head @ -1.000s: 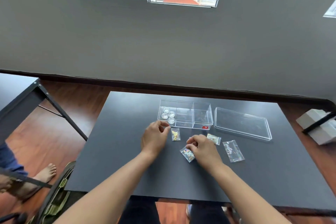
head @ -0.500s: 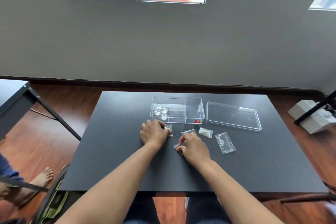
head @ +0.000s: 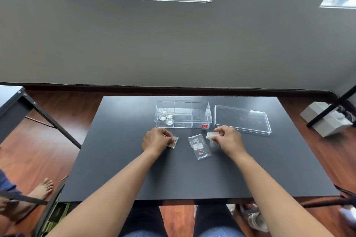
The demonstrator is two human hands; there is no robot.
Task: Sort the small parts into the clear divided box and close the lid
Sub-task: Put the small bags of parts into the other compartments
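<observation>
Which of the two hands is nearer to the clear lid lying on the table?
The right hand. It sits just in front of the lid's near left corner; the left hand is far to the lid's left, in front of the divided box.

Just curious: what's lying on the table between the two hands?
In the head view, one clear bag of small parts lies flat between the left hand and the right hand.

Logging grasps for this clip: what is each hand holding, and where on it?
Left hand pinches a small bag at its left edge; right hand grips another small bag at its right end.
</observation>
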